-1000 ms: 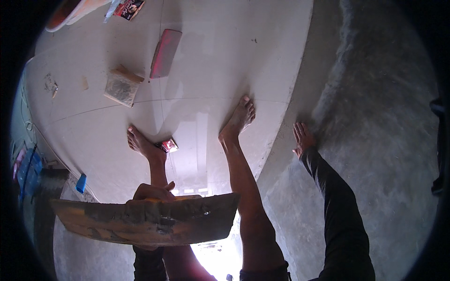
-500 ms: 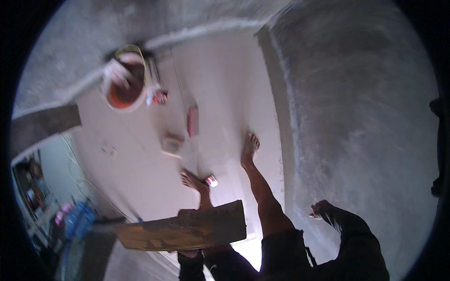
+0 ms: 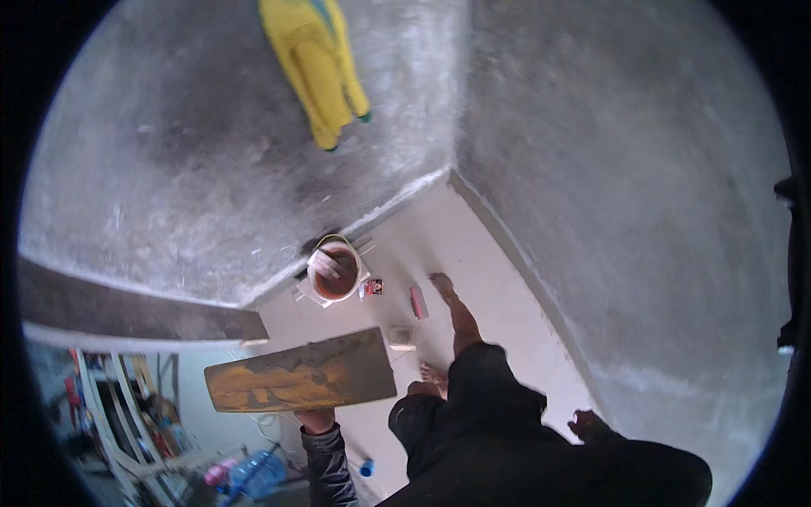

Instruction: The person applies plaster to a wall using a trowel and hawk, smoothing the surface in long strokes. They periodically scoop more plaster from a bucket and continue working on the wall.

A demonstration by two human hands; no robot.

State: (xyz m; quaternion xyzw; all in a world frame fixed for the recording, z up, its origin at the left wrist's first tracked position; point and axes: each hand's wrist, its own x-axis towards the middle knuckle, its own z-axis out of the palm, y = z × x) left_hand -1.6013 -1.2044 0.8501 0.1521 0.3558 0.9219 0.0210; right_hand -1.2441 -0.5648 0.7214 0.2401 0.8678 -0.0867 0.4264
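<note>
The left hand [image 3: 315,419] grips a flat, mortar-smeared wooden board [image 3: 300,383] from beneath. The right hand [image 3: 589,425] hangs empty, fingers loosely spread, beside the grey plastered wall [image 3: 625,211].

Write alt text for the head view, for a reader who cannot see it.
Seen from above, the person's left hand holds up a flat wooden board smeared with grey plaster, while the right hand hangs free near a grey plastered wall. A bucket stands on the pale floor in the corner.

- The wooden board [image 3: 302,382] looks rough and matt, smeared with grey plaster.
- The walls [image 3: 608,169] are coarse grey cement render.
- The floor [image 3: 498,279] is smooth and pale.
- The bucket [image 3: 334,272] looks plastic.
</note>
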